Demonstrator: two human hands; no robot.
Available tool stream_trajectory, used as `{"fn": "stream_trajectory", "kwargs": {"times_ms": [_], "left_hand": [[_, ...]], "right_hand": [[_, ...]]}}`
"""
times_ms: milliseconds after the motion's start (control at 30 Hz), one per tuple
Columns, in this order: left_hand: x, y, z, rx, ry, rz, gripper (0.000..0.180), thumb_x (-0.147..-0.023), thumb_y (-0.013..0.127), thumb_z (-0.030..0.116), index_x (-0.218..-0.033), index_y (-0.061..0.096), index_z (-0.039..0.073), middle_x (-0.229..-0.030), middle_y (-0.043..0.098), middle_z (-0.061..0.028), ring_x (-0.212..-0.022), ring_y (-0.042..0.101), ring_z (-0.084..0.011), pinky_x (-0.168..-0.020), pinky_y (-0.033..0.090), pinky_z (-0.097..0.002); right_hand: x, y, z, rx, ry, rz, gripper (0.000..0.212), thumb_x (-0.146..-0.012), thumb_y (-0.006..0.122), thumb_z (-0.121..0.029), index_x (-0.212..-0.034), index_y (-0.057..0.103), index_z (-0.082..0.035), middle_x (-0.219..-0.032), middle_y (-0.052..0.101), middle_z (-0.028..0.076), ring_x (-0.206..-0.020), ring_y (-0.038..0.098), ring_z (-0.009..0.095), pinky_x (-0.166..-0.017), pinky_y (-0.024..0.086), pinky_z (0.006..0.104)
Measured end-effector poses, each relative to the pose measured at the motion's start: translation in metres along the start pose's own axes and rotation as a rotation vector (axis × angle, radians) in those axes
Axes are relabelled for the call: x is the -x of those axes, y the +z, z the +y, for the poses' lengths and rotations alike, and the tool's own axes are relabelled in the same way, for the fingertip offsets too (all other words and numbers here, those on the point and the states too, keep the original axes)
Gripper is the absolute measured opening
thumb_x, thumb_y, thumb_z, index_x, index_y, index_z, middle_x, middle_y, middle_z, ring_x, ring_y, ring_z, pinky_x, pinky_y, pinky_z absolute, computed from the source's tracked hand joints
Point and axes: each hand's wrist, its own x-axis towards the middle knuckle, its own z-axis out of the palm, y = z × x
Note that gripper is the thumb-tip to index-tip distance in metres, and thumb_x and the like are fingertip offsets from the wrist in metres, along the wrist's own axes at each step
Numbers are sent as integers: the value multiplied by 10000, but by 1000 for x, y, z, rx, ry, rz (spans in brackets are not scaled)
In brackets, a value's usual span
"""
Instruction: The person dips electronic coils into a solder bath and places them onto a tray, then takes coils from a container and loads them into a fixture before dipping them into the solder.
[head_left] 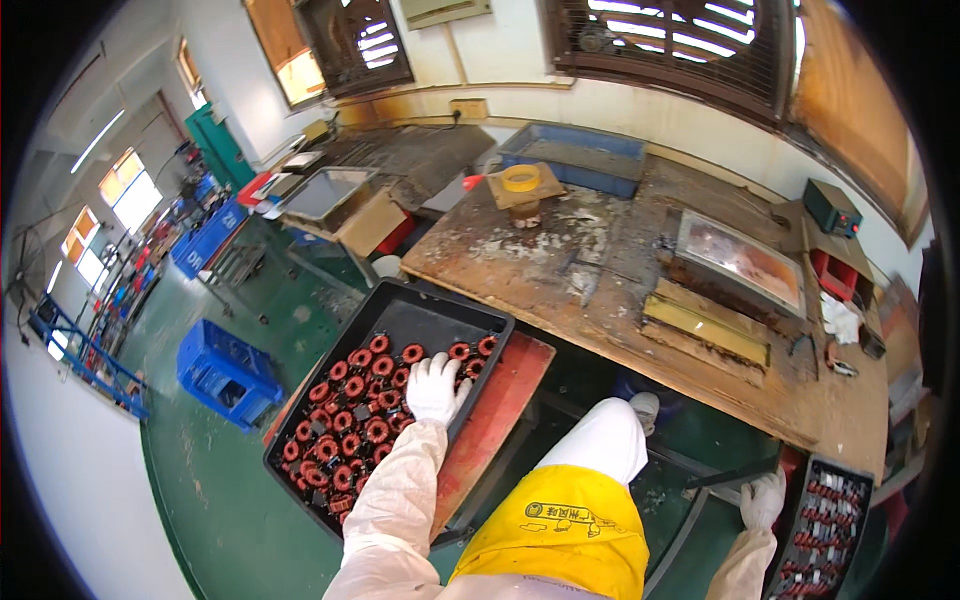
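My left hand, in a white glove, rests with fingers stretched out on copper-wound ring coils in a large black tray. Many coils lie loose in its near and left part, while bare tray floor shows at the far end. At the lower right, my right hand, also gloved in white, is beside the end of a dark metal bar. Its fingers are partly hidden, and whether they grip the bar is unclear. Close to its right stands another black tray with coils in rows.
A red board lies under the large tray. Ahead is a stained wooden workbench with a glass-topped box, yellow tape roll and blue bin. A blue crate stands on the green floor. Metal legs are beside my knee.
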Motion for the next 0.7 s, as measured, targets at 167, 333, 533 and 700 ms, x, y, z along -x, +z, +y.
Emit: {"fn": "stream_trajectory", "kwargs": {"times_ms": [167,333,533,700], "left_hand": [[-10,1,1,81,45,30,371,-740,743,281,-1057,642,117,-1085,604,-93,-1008,574,-333,-919,464,-472],[-5,15,-9,62,19,-109,352,-765,717,261,-1075,639,114,-1117,618,-99,-1031,577,-338,-920,468,-472],[6,27,-14,18,0,-106,398,-804,701,275,-1157,606,118,-1208,601,-112,-1130,550,-352,-998,445,-479],[7,27,-10,9,5,-64,377,-799,686,264,-1143,616,126,-1208,606,-95,-1130,554,-339,-995,446,-477]], "right_hand": [[1,-5,-3,44,-6,26,117,-638,725,-172,-668,693,-64,-758,659,114,-934,607,295,-1125,374,487],[-13,-13,-14,136,-5,6,167,-684,683,-249,-709,727,-89,-786,685,74,-932,624,264,-1118,374,446],[-11,-13,-6,176,-4,16,224,-663,709,-309,-638,721,-87,-704,668,57,-887,634,232,-1100,398,423],[-7,-15,-5,173,-40,-5,194,-650,724,-287,-640,722,-93,-700,669,49,-872,638,236,-1080,420,433]]}}
